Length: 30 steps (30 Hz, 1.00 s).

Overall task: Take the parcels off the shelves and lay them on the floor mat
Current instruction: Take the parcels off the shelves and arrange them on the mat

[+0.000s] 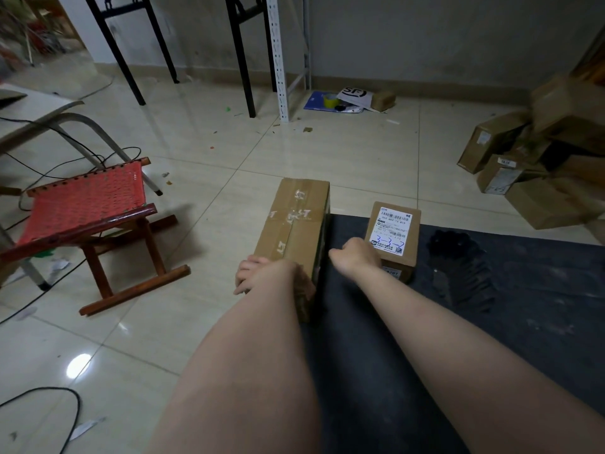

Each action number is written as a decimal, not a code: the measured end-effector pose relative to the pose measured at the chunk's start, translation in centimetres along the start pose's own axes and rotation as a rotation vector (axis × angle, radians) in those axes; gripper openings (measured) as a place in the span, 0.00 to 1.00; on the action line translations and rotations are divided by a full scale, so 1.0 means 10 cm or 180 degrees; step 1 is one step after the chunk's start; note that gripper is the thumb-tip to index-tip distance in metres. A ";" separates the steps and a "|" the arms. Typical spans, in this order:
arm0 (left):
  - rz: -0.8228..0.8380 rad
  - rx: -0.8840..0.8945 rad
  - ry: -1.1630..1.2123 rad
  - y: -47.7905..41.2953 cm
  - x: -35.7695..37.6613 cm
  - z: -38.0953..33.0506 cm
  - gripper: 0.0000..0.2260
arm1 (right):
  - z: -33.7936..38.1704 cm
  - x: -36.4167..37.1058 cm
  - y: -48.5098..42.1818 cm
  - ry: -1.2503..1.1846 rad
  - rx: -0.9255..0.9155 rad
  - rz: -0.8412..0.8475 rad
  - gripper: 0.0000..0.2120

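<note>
Here left hand point(260, 273) grips parcel point(294, 217) by near end.

Glossy cream tile floor point(196, 132), grey wall point(425, 37) at back, red folding stool point(88, 204) on left, dim light.

Brown parcel point(293, 224); black mat point(491, 339); red woven stool point(88, 204) (label point(391, 229) white, blue scrawl).

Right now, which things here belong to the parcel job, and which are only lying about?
Job: long taped box, gripped by the left hand; small labelled box beside the right hand; dark floor mat; pile of boxes at right (likely).
Lying about: red stool; black cables; yellow tape roll; SF envelope.
</note>
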<state>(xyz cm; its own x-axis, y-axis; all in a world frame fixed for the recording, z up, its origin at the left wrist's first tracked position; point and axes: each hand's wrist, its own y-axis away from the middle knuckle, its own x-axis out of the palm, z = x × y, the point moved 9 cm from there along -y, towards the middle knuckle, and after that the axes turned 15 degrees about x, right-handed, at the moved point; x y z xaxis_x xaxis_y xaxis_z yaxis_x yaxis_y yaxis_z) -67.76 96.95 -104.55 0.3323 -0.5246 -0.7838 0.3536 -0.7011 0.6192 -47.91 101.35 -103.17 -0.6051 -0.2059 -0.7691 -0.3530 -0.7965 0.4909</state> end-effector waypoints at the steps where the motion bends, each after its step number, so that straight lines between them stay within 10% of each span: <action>1: 0.0142 0.0023 -0.0097 0.00 0.02 -0.02 0.63 | -0.05 -0.08 -0.04 0.0106 0.0102 -0.0155 0.15; 12: -0.0386 0.0944 0.0103 -0.09 -0.12 -0.46 0.64 | -0.53 -0.37 -0.35 0.0331 0.0827 -0.0461 0.36; 30: -0.0889 0.0620 0.0132 -0.19 -0.09 -0.42 0.65 | -0.47 0.09 -0.56 0.0466 -0.0227 0.0451 0.12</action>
<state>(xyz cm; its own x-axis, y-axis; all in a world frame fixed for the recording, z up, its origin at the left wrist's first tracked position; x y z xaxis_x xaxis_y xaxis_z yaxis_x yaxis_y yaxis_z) -65.10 100.77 -104.84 0.2829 -0.2819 -0.9168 0.2637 -0.8961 0.3570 -43.15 102.98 -108.54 -0.5332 -0.3949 -0.7482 -0.2171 -0.7909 0.5722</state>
